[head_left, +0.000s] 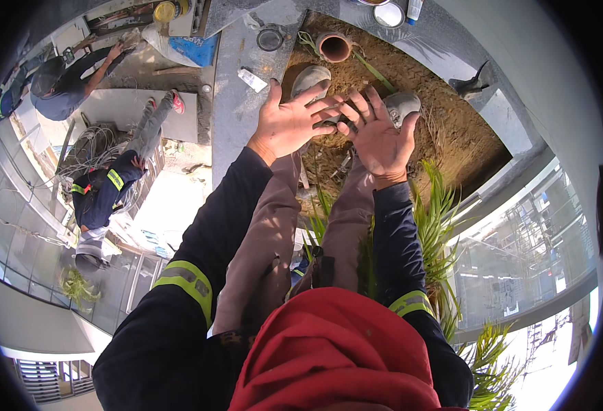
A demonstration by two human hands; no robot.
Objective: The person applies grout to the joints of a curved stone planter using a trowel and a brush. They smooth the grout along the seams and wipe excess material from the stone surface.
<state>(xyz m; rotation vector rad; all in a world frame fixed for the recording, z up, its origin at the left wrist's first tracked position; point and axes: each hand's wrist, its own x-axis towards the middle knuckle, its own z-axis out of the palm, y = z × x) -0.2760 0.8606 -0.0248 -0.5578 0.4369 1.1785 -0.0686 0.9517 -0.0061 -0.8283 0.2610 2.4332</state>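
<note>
Both of my hands are raised in front of me, palms up and fingers spread, with nothing in either one. My left hand (289, 125) is above my left shoe (311, 81), near the grey slab (231, 123). Close beside it, my right hand (382, 142) hangs over the brown soil (462, 140) and my right shoe (404, 104). The fingertips of the two hands nearly meet; whether they touch I cannot tell. A white tube (251, 80) lies on the slab, left of my left hand. Beyond my hands, a terracotta pot (334, 48) lies with its opening toward me.
On the slab sits a dark round lid-like piece (270, 39). An open can (388, 15) stands at the far edge. Green leafy plants (435, 233) grow by my right forearm. At left, one co-worker (106, 188) is near tangled cables (99, 147); another person (58, 89) reaches out farther back.
</note>
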